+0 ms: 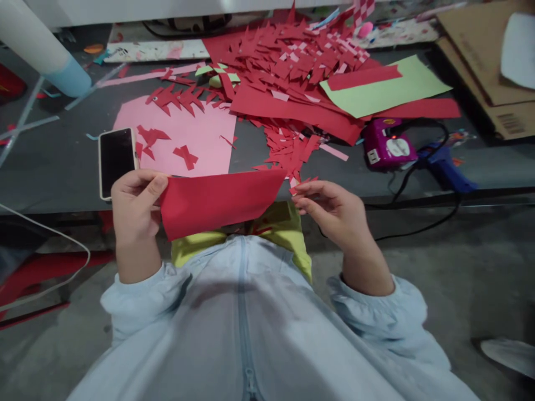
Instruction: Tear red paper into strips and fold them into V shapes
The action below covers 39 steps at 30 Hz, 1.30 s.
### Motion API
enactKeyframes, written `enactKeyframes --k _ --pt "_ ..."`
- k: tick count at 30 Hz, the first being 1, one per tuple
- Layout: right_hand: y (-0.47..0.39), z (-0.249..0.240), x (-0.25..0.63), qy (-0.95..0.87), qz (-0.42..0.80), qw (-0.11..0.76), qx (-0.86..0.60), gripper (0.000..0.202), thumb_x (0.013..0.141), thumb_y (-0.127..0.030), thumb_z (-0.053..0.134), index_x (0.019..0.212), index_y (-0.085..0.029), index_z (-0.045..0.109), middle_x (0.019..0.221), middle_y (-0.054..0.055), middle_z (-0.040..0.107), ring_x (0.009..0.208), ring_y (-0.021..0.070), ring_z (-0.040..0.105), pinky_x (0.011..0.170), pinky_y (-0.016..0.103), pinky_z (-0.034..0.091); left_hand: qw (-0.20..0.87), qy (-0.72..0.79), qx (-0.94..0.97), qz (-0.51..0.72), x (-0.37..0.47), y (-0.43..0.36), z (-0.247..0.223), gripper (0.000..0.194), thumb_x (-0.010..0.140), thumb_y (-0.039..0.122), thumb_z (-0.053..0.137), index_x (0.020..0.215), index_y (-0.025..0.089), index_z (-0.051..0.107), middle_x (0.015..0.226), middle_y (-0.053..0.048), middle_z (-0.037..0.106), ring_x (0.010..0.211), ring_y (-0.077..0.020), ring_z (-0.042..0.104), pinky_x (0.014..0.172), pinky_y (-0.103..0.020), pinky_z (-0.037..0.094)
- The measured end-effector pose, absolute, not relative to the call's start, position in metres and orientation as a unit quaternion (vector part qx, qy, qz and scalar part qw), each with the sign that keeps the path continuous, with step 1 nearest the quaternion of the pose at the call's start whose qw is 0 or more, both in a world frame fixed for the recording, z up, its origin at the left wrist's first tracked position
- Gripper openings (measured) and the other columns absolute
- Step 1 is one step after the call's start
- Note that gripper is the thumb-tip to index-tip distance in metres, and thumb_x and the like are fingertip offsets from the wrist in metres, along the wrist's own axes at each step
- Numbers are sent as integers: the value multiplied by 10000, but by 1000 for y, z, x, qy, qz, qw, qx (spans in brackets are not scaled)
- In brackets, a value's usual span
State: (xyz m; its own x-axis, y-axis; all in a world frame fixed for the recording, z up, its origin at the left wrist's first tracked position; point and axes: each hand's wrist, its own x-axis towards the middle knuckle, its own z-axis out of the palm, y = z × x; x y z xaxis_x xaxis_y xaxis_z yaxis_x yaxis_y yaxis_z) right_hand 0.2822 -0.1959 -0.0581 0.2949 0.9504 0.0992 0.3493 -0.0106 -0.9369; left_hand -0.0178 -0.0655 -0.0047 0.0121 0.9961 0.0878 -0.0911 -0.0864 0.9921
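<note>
Between the thumb and fingers of my left hand [136,203] is the left end of a red paper sheet [221,200], held above the table's front edge over my lap. My right hand [332,211] is off the sheet's right end, its fingertips pinched by small red paper scraps; whether a piece is between them is hard to make out. Behind the sheet lies a pink paper sheet [209,136] with red cut pieces [186,157] and spiky red shapes [175,100] on it. A heap of red paper cuttings [288,147] spreads just beyond my right hand.
A phone [117,161] lies left of the pink sheet. At the right are a purple box [388,146], a blue glue gun [449,167] with a black cord, green paper [376,97] and cardboard [485,55]. A white and blue cylinder [62,67] stands back left.
</note>
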Motion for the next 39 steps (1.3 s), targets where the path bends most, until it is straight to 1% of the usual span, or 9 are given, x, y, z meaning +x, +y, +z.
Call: enactKeyframes --k 2,5,8,13,22,25,30,34,39 --pt "-194 -64 272 -482 322 514 -632 245 800 -341 725 1012 -223 690 810 20 712 679 148 678 573 265 580 520 453 487 535 -15 -65 -4 439 406 552 939 583 246 678 414 101 518 342 -18 270 341 -229 204" --pt "-191 -70 257 -456 313 540 -634 286 800 -332 724 1066 -230 695 798 16 709 640 139 664 525 248 555 507 470 488 533 -14 -64 -6 499 404 601 916 589 244 619 377 118 446 342 -20 243 357 -236 154" --pt "-188 -71 248 -471 271 539 -644 254 833 -331 692 1064 -230 723 856 37 717 677 145 668 553 266 552 492 484 488 534 -14 -62 -10 524 435 621 893 614 236 585 395 119 448 360 -22 268 380 -242 180" --pt "-184 -68 243 -519 190 504 -664 237 849 -338 666 1015 -195 757 916 74 717 697 149 636 601 294 544 487 472 499 540 -13 -61 -18 514 502 622 868 654 234 568 380 124 331 397 -44 336 410 -243 268" --pt "-182 -69 240 -551 120 474 -676 200 863 -329 649 988 -227 767 891 64 743 823 205 699 802 385 588 481 470 464 577 -17 -61 -25 426 506 528 908 668 246 633 408 115 370 464 -54 434 489 -244 384" --pt "-184 -66 239 -545 119 484 -674 197 876 -316 635 998 -242 770 909 61 759 829 203 713 766 363 598 452 474 465 596 -17 -60 -30 356 572 487 884 689 245 650 489 94 496 515 -69 488 526 -259 423" --pt "-189 -64 239 -502 182 531 -658 328 904 -273 585 1208 -256 707 908 43 760 622 143 682 593 288 588 428 472 450 625 -13 -59 -40 232 644 390 853 674 251 670 608 61 606 563 -77 528 571 -245 456" --pt "-191 -64 247 -539 179 533 -627 483 888 -173 547 1349 -302 614 948 23 752 635 130 673 669 311 601 428 496 436 617 -11 -60 -44 240 614 387 859 672 243 675 623 48 623 574 -86 536 592 -242 474" --pt "-189 -56 262 -630 116 475 -603 446 809 -99 564 1161 -313 736 981 18 770 801 161 708 782 333 583 425 523 458 580 -9 -62 -44 272 613 411 826 685 216 651 654 36 633 628 -95 579 623 -230 493"
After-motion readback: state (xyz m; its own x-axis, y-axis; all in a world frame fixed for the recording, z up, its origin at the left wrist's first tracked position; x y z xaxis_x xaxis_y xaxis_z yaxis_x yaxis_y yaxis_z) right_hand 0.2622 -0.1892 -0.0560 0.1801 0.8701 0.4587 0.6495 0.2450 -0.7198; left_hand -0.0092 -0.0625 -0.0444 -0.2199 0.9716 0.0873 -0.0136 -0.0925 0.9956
